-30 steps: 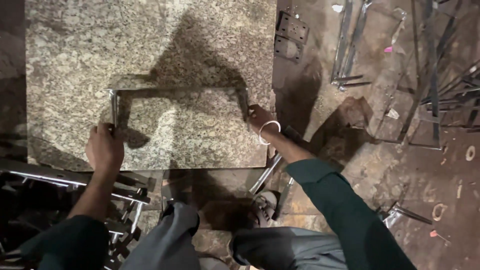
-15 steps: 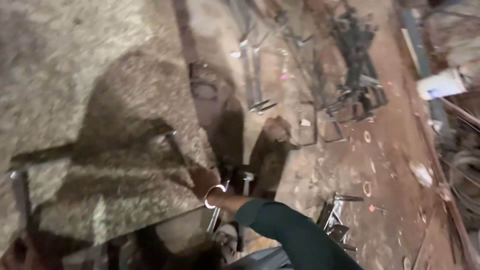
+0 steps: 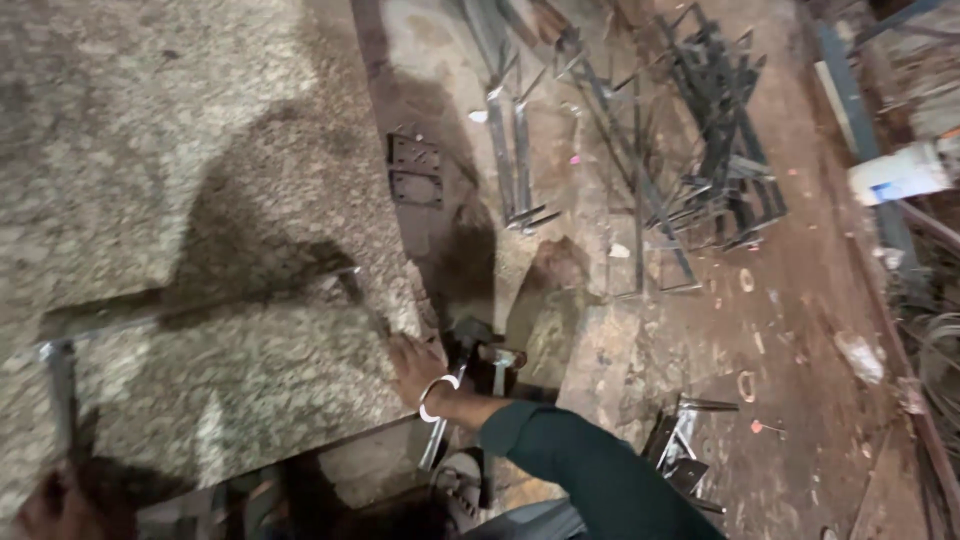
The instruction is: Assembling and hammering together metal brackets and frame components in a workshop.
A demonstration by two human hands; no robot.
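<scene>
A person is leaning over a speckled granite slab (image 3: 150, 120). A U-shaped metal frame (image 3: 200, 300) is lying flat near the slab's near edge. The right hand (image 3: 412, 362), wearing a white bangle, is gripping the frame's right leg at the slab's right edge. The left hand (image 3: 45, 505) is sitting at the frame's left leg; its grip is too blurred to tell.

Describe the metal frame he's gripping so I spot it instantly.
Find the speckled granite slab. Across its near part lies a thin grey metal frame, with the right hand at its right corner. Unlike the dark frames stacked on the floor, it lies alone on stone.
</scene>
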